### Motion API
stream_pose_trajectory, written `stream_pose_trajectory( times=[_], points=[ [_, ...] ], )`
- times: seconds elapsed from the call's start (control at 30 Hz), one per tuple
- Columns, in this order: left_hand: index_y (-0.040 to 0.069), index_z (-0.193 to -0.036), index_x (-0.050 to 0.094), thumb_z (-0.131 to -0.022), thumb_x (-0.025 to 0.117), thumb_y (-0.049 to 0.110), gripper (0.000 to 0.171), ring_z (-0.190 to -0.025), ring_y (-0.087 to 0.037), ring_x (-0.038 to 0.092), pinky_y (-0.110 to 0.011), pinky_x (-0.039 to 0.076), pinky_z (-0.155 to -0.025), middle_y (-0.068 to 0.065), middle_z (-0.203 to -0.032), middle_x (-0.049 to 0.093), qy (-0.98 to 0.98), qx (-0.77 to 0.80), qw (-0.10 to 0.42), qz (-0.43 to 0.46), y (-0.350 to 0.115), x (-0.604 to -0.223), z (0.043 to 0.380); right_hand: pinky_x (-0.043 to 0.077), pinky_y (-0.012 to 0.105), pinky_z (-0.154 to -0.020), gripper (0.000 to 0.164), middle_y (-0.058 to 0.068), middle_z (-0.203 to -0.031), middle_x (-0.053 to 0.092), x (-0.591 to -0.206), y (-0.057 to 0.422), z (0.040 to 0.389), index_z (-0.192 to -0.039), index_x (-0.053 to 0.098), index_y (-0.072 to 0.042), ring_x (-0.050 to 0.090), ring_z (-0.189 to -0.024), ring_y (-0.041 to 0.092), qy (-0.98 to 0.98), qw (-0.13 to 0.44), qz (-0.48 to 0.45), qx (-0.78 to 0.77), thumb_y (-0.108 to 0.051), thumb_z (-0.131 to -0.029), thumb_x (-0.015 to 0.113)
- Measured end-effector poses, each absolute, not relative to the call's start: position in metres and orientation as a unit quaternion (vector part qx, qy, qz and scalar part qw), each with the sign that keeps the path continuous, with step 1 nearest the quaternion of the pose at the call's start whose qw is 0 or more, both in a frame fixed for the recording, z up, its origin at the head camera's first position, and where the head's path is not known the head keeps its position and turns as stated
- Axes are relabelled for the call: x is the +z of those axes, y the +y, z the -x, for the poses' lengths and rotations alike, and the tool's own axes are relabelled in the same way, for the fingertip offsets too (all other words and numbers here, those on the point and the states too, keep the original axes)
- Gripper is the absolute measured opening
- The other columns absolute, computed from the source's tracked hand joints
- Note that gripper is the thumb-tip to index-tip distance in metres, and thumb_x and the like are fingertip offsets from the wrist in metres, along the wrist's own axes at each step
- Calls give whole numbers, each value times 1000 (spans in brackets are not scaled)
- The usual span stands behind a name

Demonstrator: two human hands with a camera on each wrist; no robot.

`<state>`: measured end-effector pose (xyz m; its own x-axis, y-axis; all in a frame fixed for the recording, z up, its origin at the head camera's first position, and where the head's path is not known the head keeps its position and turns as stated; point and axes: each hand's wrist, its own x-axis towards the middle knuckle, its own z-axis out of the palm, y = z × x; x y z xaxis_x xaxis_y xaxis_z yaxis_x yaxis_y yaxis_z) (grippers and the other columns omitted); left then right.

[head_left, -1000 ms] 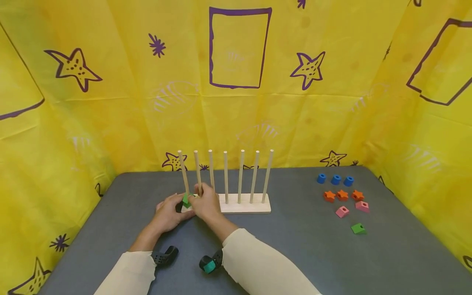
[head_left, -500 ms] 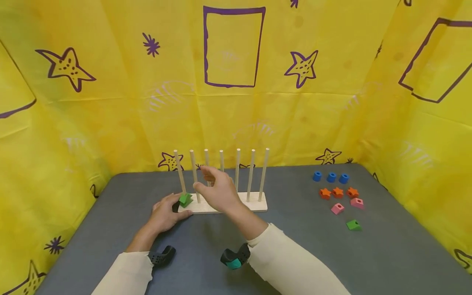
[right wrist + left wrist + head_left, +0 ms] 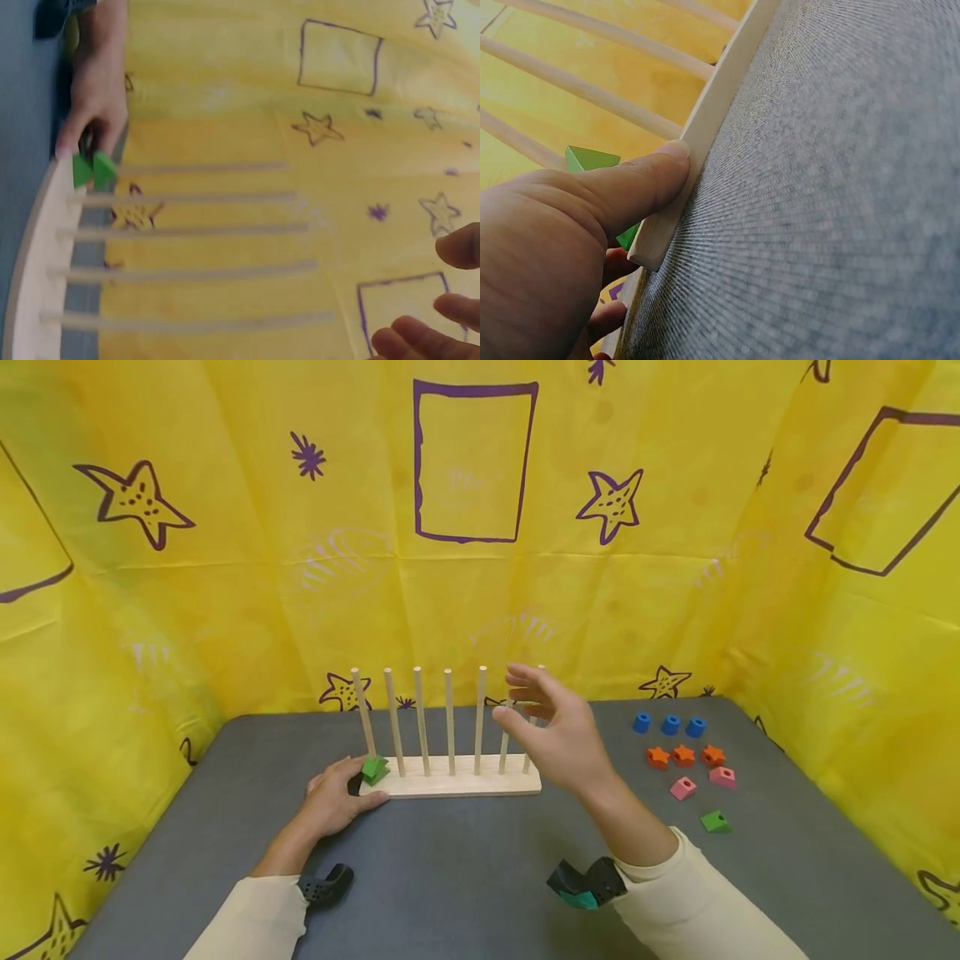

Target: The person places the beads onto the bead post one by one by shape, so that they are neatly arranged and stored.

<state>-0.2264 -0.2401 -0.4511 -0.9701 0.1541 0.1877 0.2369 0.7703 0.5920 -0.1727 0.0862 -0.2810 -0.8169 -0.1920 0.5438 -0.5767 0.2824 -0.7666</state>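
Note:
A pale wooden peg rack (image 3: 457, 785) with several upright rods stands in the middle of the table. My left hand (image 3: 330, 802) grips its left end, the thumb lying along the front edge of the base in the left wrist view. Green blocks (image 3: 375, 769), apparently two stacked with angled faces, sit low on the leftmost rod, beside that hand. My right hand (image 3: 558, 731) is in the air before the two rightmost rods, partly hiding them. Its fingers are loosely bent with a gap to the thumb, and it holds nothing.
On the right of the grey table (image 3: 465, 877) lie blue cylinders (image 3: 671, 724), orange star blocks (image 3: 683, 755), two pink blocks (image 3: 683, 788) and one green block (image 3: 715, 822). A yellow patterned cloth (image 3: 480, 585) hangs behind and at both sides.
My right hand has let go at the green blocks on the leftmost rod, lifted and moved right across the rack. My left hand has stayed on the rack's left end.

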Motion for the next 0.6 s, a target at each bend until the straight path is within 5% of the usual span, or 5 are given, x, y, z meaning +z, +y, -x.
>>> stream_pose_trajectory(
  times=[0.4,0.6],
  points=[
    [-1,-135,54,-82,77,34,67,-131,-50,31,-65,14,-100,-26,-135,49,-939,-319,72,107,-241,-451,225,48,26,-87,46,6,-119,64,-281,165,151,-131,58,-6,61,-105,19,-792,261,-194,516,-2,-88,70],
    [-1,-135,53,-82,77,34,68,-132,-48,31,-65,14,-100,-26,-136,49,-939,-320,73,106,-240,-451,228,51,19,-73,46,2,-120,62,-289,207,139,-135,56,-11,60,-100,15,-812,275,-145,493,-5,-90,68]
  ],
)
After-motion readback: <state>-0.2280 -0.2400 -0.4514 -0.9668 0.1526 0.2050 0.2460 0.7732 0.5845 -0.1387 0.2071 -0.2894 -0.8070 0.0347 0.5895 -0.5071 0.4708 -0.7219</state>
